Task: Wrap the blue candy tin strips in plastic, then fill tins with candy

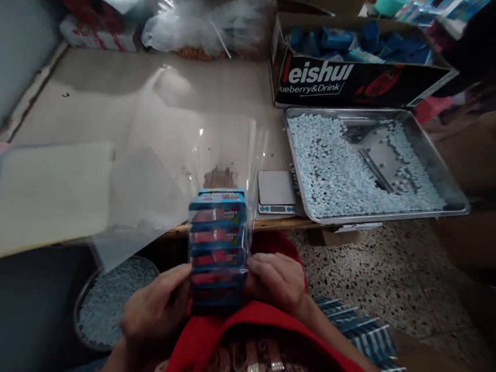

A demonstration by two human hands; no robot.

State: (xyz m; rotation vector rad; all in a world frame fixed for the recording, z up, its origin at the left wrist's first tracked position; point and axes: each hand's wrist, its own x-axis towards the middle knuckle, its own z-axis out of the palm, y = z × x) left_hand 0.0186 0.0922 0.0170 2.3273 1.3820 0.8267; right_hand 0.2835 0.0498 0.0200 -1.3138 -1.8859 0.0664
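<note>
Between my hands, close to my lap, stands a stack of small blue boxes with pink and white print. A clear plastic bag surrounds the stack, and its loose end reaches forward over the table edge. My left hand is closed on the bag's lower left side, with its fingertips partly hidden. On the opposite side, my right hand grips the lower right of the bag with bent fingers. A small digital scale lies just beyond my right hand, at the table edge.
A metal tray of pale blue pellets holds a flat metal scoop. Behind it stands a black carton of blue packs. Clear sheets lie left. Below sits a bowl of pellets. Bagged goods line the back.
</note>
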